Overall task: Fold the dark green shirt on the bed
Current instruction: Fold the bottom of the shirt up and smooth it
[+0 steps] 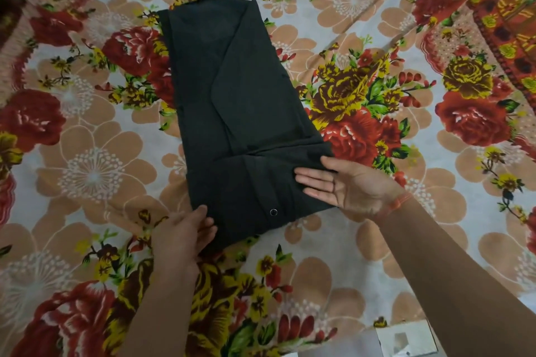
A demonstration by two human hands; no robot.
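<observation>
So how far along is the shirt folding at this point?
Done: the dark green shirt lies on the floral bedsheet as a narrow strip, both sides folded in. In hand: the left hand and right hand touch its near end. Left: the crosswise folds, it seems.

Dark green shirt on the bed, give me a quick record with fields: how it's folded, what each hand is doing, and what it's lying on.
shirt: dark green shirt, sides folded in to a long narrow strip, lying flat
detail: snap button showing near the near edge
left hand: left hand touches the near left corner, fingers fairly straight
right hand: right hand palm turned up, straight fingers lying on the near right side
wrist: orange thread band on the right wrist
surface: floral bedsheet
</observation>
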